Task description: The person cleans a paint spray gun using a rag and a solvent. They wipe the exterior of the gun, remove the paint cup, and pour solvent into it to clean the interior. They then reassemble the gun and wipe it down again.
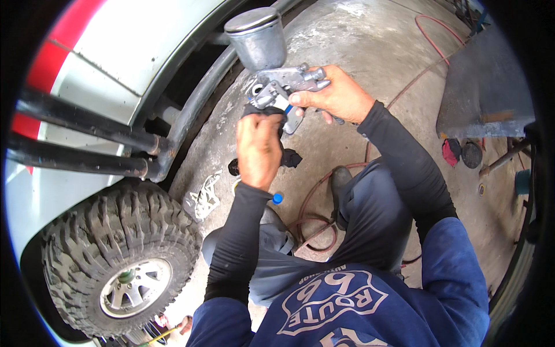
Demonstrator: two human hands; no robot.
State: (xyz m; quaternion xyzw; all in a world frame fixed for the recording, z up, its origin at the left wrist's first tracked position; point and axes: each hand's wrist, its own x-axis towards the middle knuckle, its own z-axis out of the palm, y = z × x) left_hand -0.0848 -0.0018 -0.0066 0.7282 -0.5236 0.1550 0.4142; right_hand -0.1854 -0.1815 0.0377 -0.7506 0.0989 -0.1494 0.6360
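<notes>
From where I stand, the spray gun (pixel 284 76) lies between the person's two hands, its long axis running roughly crosswise and rising a little from the left hand's side toward the right. The right hand (pixel 334 95) is curled around the rear end, by the knurled knobs, thumb lying along the metal. The left hand (pixel 257 149) is at the front end, just on the near side of it, fingers pinched on a bunched black cloth (pixel 261 109) that seems to press against the gun; how much of the metal those fingers touch, I can't tell. Front end to the left hand, back end to the right: everything hinges on that. The handle (pixel 293 124) slants down between the two hands, toward the person.

The gun's body is dull silver metal, all knobs and rounded stubs. Beyond both hands stands its cup (pixel 258 49), a smooth, scuffed cylinder tapering at the base, under a domed round lid (pixel 250 19).

Below the left hand, on rough, stained concrete floor (pixel 347 34), is a crumpled white tangle (pixel 206 195). A slim reddish hose (pixel 408 85) trails past the right hand's outer side. Farther left of the left hand sits a chunky-treaded tyre (pixel 104 225), under a glossy white body panel (pixel 110 46); well off to the right hand's right, a flat dark grey panel (pixel 485 87).
</notes>
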